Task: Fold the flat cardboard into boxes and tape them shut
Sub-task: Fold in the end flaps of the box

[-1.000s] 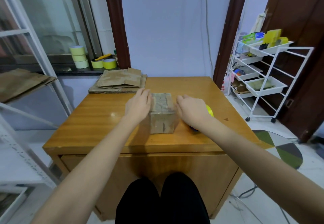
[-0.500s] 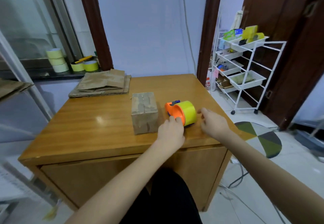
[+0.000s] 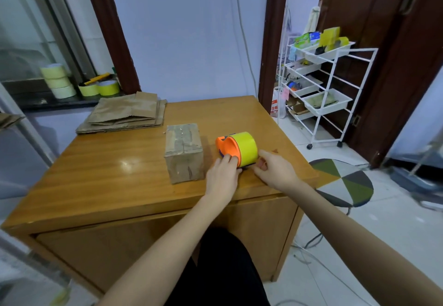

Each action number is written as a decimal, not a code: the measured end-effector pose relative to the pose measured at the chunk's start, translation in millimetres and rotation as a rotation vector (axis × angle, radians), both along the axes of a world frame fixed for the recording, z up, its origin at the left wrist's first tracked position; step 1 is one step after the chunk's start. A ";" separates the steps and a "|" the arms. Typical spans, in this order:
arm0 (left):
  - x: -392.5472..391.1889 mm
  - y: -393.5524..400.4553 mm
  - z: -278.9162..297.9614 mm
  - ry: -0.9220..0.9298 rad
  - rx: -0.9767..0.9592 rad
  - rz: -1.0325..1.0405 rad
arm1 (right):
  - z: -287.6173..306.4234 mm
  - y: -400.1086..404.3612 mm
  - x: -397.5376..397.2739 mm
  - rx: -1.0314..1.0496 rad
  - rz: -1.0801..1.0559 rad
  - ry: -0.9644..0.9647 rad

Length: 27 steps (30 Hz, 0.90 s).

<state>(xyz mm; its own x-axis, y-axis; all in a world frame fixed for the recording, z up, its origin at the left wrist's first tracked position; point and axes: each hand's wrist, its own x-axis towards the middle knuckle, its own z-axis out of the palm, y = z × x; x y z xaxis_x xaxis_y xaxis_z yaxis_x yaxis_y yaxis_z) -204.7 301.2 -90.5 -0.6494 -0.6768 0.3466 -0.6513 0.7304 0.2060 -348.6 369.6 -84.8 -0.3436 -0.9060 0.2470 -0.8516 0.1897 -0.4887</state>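
On the counter (image 3: pixel 107 176), the box (image 3: pixel 184 153) sits left of the tape dispenser (image 3: pixel 237 148); flat cardboard (image 3: pixel 124 114) lies behind, seemingly stacked, at the far-left corner.

wooden table (image 3: pixel 100 181) bears folded box (image 3: pixel 184 153), tape dispenser (image 3: pixel 237 148), flat cardboard (image 3: pixel 124 115).

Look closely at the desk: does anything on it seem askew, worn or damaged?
The small brown cardboard box looks worn: its sides are creased and scuffed, with a dark mark on its near face. The stack of flat brown cardboard at the wooden desk's far left corner is crumpled and unevenly piled. Nothing is spilled.
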 end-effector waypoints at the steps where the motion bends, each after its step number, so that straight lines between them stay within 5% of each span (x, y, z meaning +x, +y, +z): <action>1: 0.6 1.1 3.9 0.044 -0.017 0.002 | 1.4 0.8 -1.0 -0.053 0.019 -0.025; 6: 2.6 -1.5 50.2 0.201 -0.076 0.017 | 23.3 7.1 -4.5 -0.359 0.136 -0.140; 11: 2.3 -18.2 94.9 0.488 0.310 -0.172 | 55.0 18.7 -4.0 -0.536 0.332 -0.243; 20: 17.4 -12.2 144.4 0.711 0.731 -0.327 | 89.1 26.3 22.1 -0.391 0.565 -0.127; 27: 22.4 -4.4 155.2 0.726 0.779 -0.278 | 93.9 19.3 50.9 -0.546 0.519 -0.114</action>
